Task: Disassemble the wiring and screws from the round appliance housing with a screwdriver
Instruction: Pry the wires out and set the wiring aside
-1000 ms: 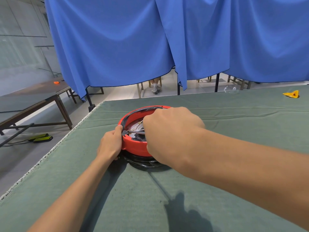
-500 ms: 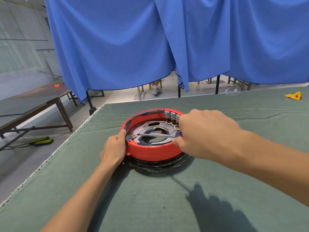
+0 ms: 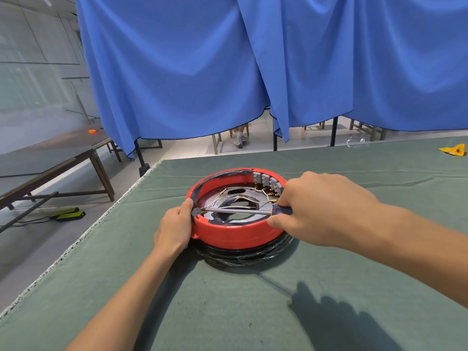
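Observation:
A round red appliance housing [image 3: 235, 235] lies open side up on the green table cloth [image 3: 253, 307], on a black ring wrapped in film. Inside it are a metal plate, thin white wiring [image 3: 243, 197] and a row of grey terminal blocks [image 3: 268, 179] at the far rim. My right hand [image 3: 321, 209] grips the dark handle of a screwdriver [image 3: 238, 211]. Its steel shaft lies level across the housing, with the tip at the left inner wall. My left hand [image 3: 174, 229] holds the housing's left outer wall, thumb on the rim next to the tip.
A yellow scrap [image 3: 454, 150] and clear safety glasses [image 3: 355, 142] lie at the table's far right. The table's left edge [image 3: 83, 239] runs close to my left arm. A blue curtain [image 3: 253, 67] hangs behind, and a wooden bench [image 3: 58, 158] stands on the left.
My right hand has drawn back to the right, off the housing's middle, so the screwdriver shaft and the wiring inside now show. My left hand stays on the left wall.

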`<state>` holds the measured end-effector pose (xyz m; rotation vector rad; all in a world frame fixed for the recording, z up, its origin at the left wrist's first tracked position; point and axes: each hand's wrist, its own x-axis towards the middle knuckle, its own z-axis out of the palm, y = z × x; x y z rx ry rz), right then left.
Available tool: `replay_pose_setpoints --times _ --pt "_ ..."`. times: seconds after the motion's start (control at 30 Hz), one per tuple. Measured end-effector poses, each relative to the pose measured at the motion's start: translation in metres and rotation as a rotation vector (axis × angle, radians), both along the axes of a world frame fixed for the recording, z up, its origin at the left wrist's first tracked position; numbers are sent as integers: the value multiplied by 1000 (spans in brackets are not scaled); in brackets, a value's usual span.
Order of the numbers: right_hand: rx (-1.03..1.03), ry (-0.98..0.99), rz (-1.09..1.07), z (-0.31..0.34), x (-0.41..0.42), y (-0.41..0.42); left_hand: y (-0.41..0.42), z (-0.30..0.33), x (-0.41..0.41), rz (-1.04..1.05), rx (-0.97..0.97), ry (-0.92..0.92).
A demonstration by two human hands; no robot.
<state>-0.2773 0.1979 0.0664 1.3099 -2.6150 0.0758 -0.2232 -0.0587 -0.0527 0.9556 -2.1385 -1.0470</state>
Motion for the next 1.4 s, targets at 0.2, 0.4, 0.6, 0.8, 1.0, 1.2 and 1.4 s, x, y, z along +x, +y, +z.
replay_pose_setpoints --times 0.2,0.4,0.6,0.8,1.0,1.2,1.4 --pt "9 7 31 0 -8 -3 -2 -2 -1 7 1 2" --pt "27 5 42 2 -3 -8 -3 -2 -3 3 -18 12" --pt "34 -39 0 8 10 -12 -5 -2 -5 -2 -26 9" --pt "65 -58 12 17 36 -22 -3 1 -4 37 -22 -10" --pt "138 -2 23 20 41 -27 1 4 -3 29 -6 -5" --pt "161 -37 -71 2 21 -17 2 2 0 31 -17 6" --pt "-25 -5 -122 -5 -3 -6 3 3 1 42 -24 6"
